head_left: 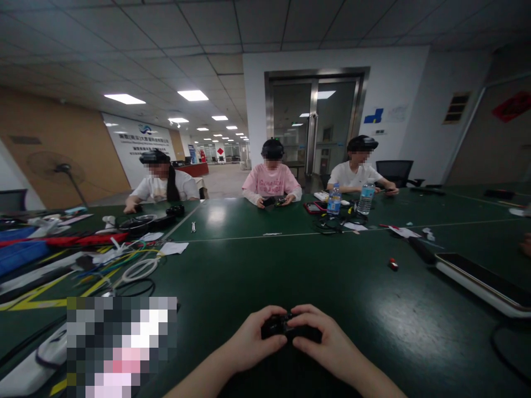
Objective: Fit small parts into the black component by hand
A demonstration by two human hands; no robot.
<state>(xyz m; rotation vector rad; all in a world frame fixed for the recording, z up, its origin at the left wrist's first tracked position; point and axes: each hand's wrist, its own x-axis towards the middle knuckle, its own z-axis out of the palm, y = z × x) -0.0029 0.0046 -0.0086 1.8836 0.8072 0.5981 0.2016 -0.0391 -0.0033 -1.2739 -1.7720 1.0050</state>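
Note:
Low in the middle of the head view, a small black device is held just above the green table. Its exact kind is too dark to make out. My left hand grips its left end, with thumb in front and fingers curled over the top. Around the right part closes my right hand, its thumb along the near side and fingertips on top. The fingertips of both hands nearly meet at the device's middle, where small dark parts show. Part of the device is hidden behind the fingers.
Cables, a blue tray and a power strip crowd the left. At right lie a white-edged slab and a small red object. Water bottles stand farther back. Three people sit across the table.

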